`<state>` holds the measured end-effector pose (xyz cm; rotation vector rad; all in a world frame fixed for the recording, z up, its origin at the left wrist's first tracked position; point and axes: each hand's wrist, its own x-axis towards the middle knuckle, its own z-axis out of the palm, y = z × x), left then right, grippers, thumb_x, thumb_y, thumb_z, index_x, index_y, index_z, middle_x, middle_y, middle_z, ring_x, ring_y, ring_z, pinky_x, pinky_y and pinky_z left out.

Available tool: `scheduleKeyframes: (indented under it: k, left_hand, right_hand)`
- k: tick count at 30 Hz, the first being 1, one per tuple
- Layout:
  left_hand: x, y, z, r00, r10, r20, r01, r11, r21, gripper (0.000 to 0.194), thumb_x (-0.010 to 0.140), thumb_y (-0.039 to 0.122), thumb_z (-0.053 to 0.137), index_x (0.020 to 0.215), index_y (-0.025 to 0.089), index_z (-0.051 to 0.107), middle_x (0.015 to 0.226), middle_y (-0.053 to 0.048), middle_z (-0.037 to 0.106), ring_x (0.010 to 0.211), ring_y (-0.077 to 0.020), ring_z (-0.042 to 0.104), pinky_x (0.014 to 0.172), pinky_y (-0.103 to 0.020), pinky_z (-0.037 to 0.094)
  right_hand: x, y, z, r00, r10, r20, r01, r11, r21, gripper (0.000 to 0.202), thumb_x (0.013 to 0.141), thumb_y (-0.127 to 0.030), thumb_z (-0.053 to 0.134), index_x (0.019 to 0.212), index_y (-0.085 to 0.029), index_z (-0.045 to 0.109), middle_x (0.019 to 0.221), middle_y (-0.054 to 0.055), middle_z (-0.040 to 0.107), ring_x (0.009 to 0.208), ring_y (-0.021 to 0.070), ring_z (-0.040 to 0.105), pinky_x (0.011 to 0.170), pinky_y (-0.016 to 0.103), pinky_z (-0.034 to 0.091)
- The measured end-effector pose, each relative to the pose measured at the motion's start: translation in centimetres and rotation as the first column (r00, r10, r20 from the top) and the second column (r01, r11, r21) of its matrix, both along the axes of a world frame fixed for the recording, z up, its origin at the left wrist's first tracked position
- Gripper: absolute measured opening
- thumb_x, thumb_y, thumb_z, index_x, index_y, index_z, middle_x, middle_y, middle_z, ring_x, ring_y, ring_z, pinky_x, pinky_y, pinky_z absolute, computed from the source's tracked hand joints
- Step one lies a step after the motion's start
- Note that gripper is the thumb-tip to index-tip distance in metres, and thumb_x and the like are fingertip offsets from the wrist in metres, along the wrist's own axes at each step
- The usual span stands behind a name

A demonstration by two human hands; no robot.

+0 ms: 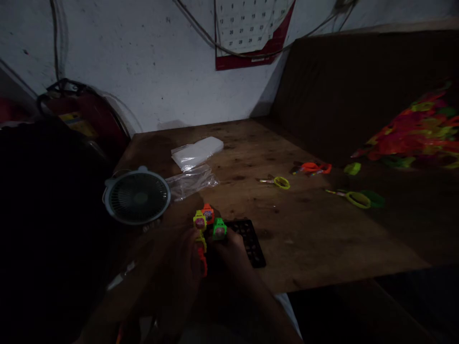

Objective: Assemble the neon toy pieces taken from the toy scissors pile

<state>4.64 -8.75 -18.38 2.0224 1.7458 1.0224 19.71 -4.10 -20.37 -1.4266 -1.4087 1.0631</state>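
Note:
The scene is very dim. My left hand (pixel 179 263) and my right hand (pixel 229 248) meet at the near edge of a wooden table (pixel 322 239). Between them they hold small toy watches: a yellow one (pixel 200 221), an orange one (pixel 208 213) and a green one (pixel 219 229). An orange strap (pixel 202 258) hangs down by my left fingers. The right hand's fingers close around the green watch, over a black grid tray (pixel 253 241) lying flat on the table.
A small round fan (pixel 136 196) stands at the left, with clear plastic bags (pixel 195 153) behind it. Loose yellow-green and orange toy pieces (pixel 281 182) lie across the table. A heap of bright plastic toys (pixel 416 134) sits at the far right. A calendar hangs on the wall.

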Motion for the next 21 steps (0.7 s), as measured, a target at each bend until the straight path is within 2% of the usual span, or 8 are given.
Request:
scheduleKeyframes:
  k: [4, 7, 10, 14, 19, 21]
  left_hand:
    - [0.2, -0.1, 0.7, 1.0, 0.007, -0.009, -0.007, 1.0, -0.003, 0.034, 0.091, 0.039, 0.05, 0.121, 0.023, 0.053, 0.131, -0.01, 0.049, 0.114, -0.0218, 0.051, 0.097, -0.046, 0.044]
    - [0.1, -0.1, 1.1, 1.0, 0.018, -0.015, -0.018, 1.0, 0.0, 0.037, 0.09, 0.039, 0.05, 0.124, 0.024, 0.052, 0.135, -0.01, 0.046, 0.12, -0.0236, 0.048, 0.101, -0.049, 0.041]
    - [0.1, 0.2, 1.0, 1.0, 0.022, -0.013, -0.022, 1.0, 0.013, 0.04, 0.09, 0.04, 0.049, 0.127, 0.026, 0.049, 0.137, -0.009, 0.046, 0.123, -0.0247, 0.046, 0.104, -0.05, 0.038]
    - [0.4, 1.1, 0.4, 1.0, 0.001, -0.011, -0.001, 0.999, 0.043, 0.039, 0.092, 0.037, 0.044, 0.129, 0.026, 0.048, 0.137, -0.008, 0.048, 0.125, -0.0243, 0.045, 0.106, -0.05, 0.036]
    - [1.0, 1.9, 0.1, 1.0, -0.022, -0.002, 0.022, 0.995, 0.1, 0.041, 0.094, 0.029, 0.035, 0.134, 0.025, 0.043, 0.135, -0.009, 0.05, 0.126, -0.0211, 0.045, 0.108, -0.043, 0.035]
    - [1.3, 2.1, -0.2, 0.999, -0.026, 0.021, 0.023, 0.991, 0.129, 0.041, 0.094, 0.028, 0.034, 0.133, 0.022, 0.044, 0.133, -0.01, 0.05, 0.124, -0.021, 0.046, 0.108, -0.044, 0.034]
  right_hand:
    - [-0.1, -0.3, 0.6, 0.994, 0.008, 0.108, -0.003, 0.999, -0.045, 0.012, 0.074, -0.025, 0.063, 0.08, -0.015, 0.066, 0.079, 0.008, 0.071, 0.072, 0.0212, 0.065, 0.062, 0.025, 0.044]
    - [-1.0, -0.3, 1.3, 0.991, 0.038, 0.125, -0.033, 0.999, -0.044, 0.018, 0.084, -0.023, 0.052, 0.083, -0.015, 0.067, 0.08, 0.008, 0.07, 0.07, 0.0189, 0.064, 0.059, 0.024, 0.042]
    - [-1.9, -0.1, 1.6, 0.99, 0.037, 0.135, -0.031, 0.998, -0.051, 0.021, 0.086, -0.019, 0.048, 0.08, -0.016, 0.068, 0.081, 0.008, 0.069, 0.07, 0.0174, 0.063, 0.059, 0.023, 0.041]
    - [-2.6, -0.5, 1.2, 0.98, 0.069, 0.188, -0.07, 0.998, -0.003, 0.02, 0.084, -0.013, 0.049, 0.083, -0.016, 0.068, 0.086, 0.008, 0.069, 0.074, 0.0177, 0.062, 0.066, 0.024, 0.044]
    - [-2.8, -1.2, 0.2, 0.976, 0.072, 0.207, -0.085, 0.995, 0.055, 0.02, 0.082, -0.01, 0.052, 0.09, -0.014, 0.069, 0.091, 0.011, 0.069, 0.083, 0.0201, 0.063, 0.074, 0.028, 0.047]
    - [-1.5, -0.1, 0.2, 0.971, 0.188, 0.146, -0.196, 0.98, 0.041, 0.018, 0.081, -0.014, 0.055, 0.091, -0.015, 0.069, 0.087, 0.008, 0.07, 0.08, 0.02, 0.064, 0.072, 0.028, 0.049]
